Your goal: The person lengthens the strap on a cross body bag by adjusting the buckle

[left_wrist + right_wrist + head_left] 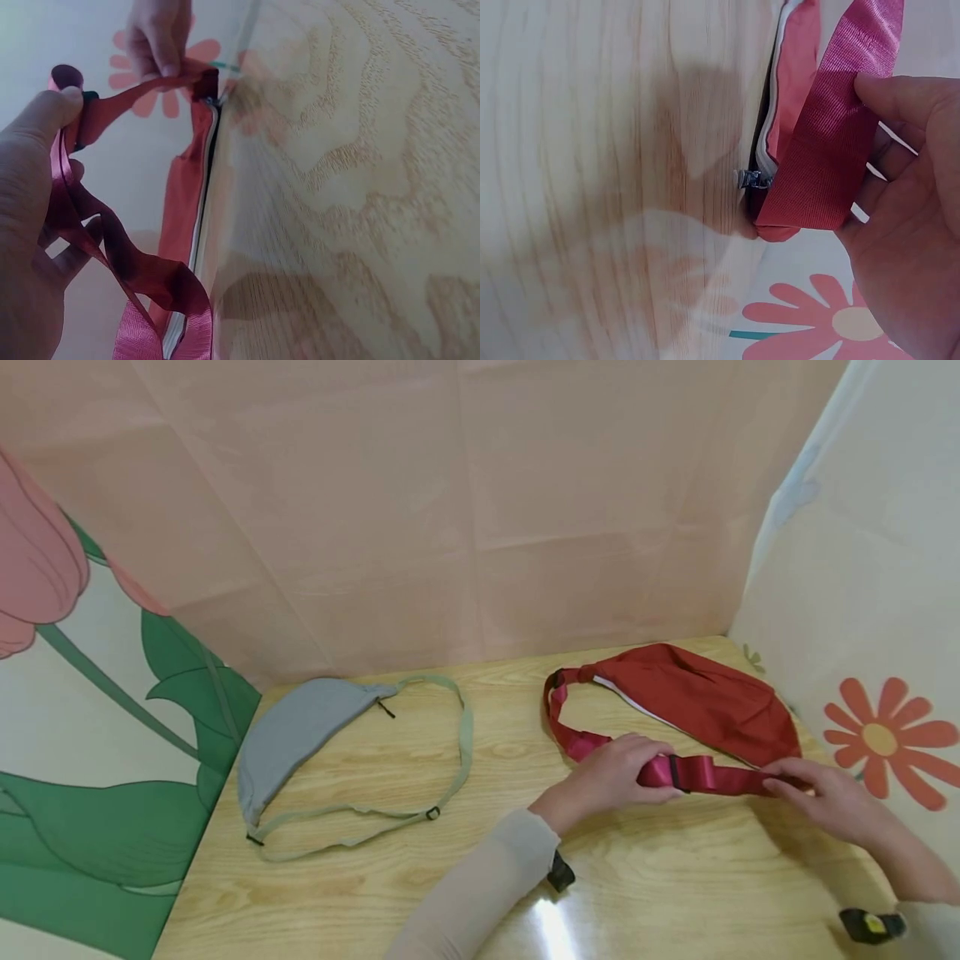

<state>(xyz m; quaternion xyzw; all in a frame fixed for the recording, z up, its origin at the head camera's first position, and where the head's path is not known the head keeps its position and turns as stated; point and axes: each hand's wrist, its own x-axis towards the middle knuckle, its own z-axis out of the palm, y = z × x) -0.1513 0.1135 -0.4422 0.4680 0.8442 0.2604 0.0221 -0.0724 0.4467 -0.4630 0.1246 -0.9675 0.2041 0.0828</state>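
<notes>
A red waist bag [697,697] lies at the back right of the table, its strap looped toward the front. My left hand [607,781] grips the doubled strap beside its dark slider buckle [677,774]. Near the bag's right end, my right hand [832,802] pinches the same strap [738,779] between thumb and fingers. That stretch of strap runs raised between both hands. In the right wrist view the thumb presses on the flat strap [825,150], close to the zipper pull [751,178]. The left wrist view shows slack strap loops [150,277] hanging below the left hand.
At the left of the wooden table [337,910] lies a grey waist bag [300,735] with a pale green strap [467,743] spread in a loop. A pink cloth backdrop [465,527] stands behind, and a flower-printed sheet [847,593] borders the right side.
</notes>
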